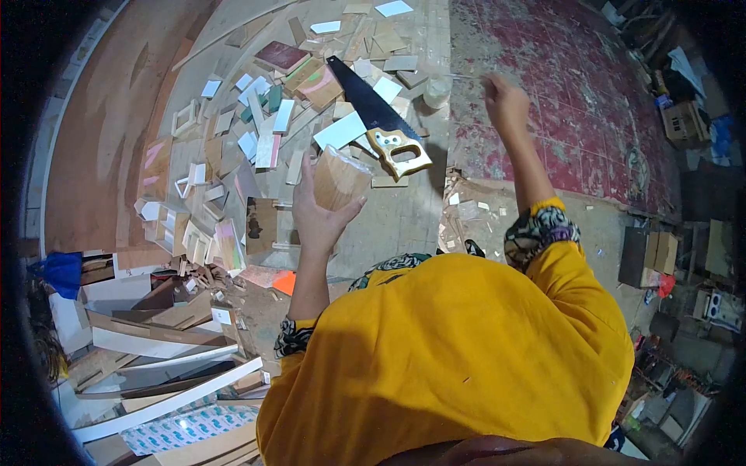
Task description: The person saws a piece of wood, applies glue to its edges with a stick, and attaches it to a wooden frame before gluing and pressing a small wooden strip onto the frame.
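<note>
My left hand grips a wooden block between thumb and fingers, above the near edge of the work table. The block has pale brown grain and a whitish, rough-looking far edge. My right hand is raised to the right, closed around a thin pale stick that points left towards a small cloudy jar. What sits at the stick's tip is too small to make out. A handsaw with a dark blade and a wooden handle lies just beyond the block.
Many wood and white-faced offcuts are strewn over the table. A large brown board lies at left. Long strips and boards are heaped at lower left. Red worn floor spreads right, with cardboard boxes farther along.
</note>
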`<state>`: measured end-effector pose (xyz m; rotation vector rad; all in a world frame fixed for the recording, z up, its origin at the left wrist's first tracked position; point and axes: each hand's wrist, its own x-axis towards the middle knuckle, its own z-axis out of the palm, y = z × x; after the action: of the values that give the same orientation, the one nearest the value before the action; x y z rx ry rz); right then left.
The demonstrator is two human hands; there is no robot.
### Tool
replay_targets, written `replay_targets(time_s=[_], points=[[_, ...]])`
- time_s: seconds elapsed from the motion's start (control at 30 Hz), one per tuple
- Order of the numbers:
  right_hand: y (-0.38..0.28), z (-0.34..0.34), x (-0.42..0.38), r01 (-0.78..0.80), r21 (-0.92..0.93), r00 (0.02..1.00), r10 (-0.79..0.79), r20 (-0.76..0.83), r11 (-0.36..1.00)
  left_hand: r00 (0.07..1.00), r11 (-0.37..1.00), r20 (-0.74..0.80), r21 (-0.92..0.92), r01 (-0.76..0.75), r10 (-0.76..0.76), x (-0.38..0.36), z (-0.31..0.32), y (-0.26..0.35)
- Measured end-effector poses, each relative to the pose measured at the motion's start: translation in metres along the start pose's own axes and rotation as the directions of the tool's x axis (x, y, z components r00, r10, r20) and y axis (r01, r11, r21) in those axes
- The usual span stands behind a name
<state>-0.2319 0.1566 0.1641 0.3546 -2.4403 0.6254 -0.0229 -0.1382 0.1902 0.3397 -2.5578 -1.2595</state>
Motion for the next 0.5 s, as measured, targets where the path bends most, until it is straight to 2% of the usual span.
replay_targets(time_s=[0.03, 0.1, 0.13, 0.2, 0.27, 0.37, 0.43, 0.47, 0.5], points=[[0.006, 0.016, 0.009, 0.003, -0.001, 1.0, -0.003, -0.002, 1.0, 1.0, 0.999, -0.012, 0.038, -0.027, 0.027, -0.001, -0.001, 0.002], [0.015, 0.046, 0.023, 0.111, -0.113, 0.982, -0.091, 0.167, 0.987, 0.998, 0.996, -0.025, 0.075, -0.053, 0.055, -0.002, -0.002, 0.005], [0.014, 0.055, 0.026, 0.114, -0.113, 0.982, -0.094, 0.167, 0.987, 0.999, 0.996, -0.02, 0.082, -0.047, 0.048, -0.003, -0.003, 0.006], [0.016, 0.071, 0.032, 0.245, -0.191, 0.927, -0.173, 0.332, 0.95, 0.999, 0.995, -0.019, 0.088, -0.039, 0.041, -0.003, -0.003, 0.005], [0.022, 0.087, 0.031, 0.275, -0.189, 0.909, -0.191, 0.37, 0.943, 0.998, 0.994, -0.012, 0.091, -0.065, 0.066, -0.003, -0.003, 0.001], [0.028, 0.1, 0.029, 0.26, -0.169, 0.908, -0.181, 0.378, 0.951, 0.996, 0.989, -0.036, 0.122, -0.08, 0.085, -0.005, -0.001, -0.001], [0.03, 0.104, 0.03, 0.111, -0.104, 0.938, -0.07, 0.339, 0.988, 0.996, 0.987, -0.041, 0.139, -0.076, 0.082, -0.005, 0.0, -0.003], [0.032, 0.106, 0.032, 0.114, -0.103, 0.937, -0.073, 0.342, 0.988, 0.996, 0.985, -0.042, 0.155, -0.076, 0.084, -0.005, 0.0, -0.004], [0.032, 0.106, 0.035, 0.032, -0.109, 0.942, 0.007, 0.336, 0.994, 0.996, 0.985, -0.043, 0.155, -0.073, 0.08, -0.004, 0.0, -0.003]])
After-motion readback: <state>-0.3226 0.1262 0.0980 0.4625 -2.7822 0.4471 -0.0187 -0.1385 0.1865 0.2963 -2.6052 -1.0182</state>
